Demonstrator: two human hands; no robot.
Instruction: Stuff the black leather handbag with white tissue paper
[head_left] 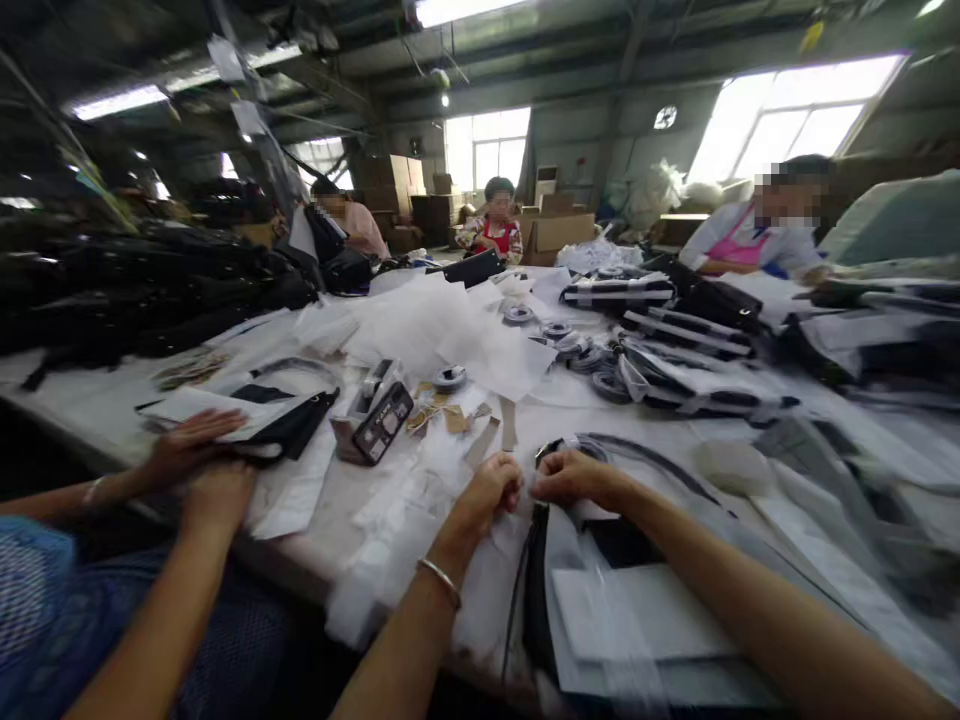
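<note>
Black bag lies lengthwise from the table's near edge; left hand and right hand pinch its far end.

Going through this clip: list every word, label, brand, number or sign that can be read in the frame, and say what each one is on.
No text can be read.
Tape dispenser: a label with pale marks on its dark side, too blurred to read.
Hanging paper tags: too small and blurred.
Cardboard boxes: no legible print.
Bagged black piece under the left hand and right hand: no print visible.
</note>
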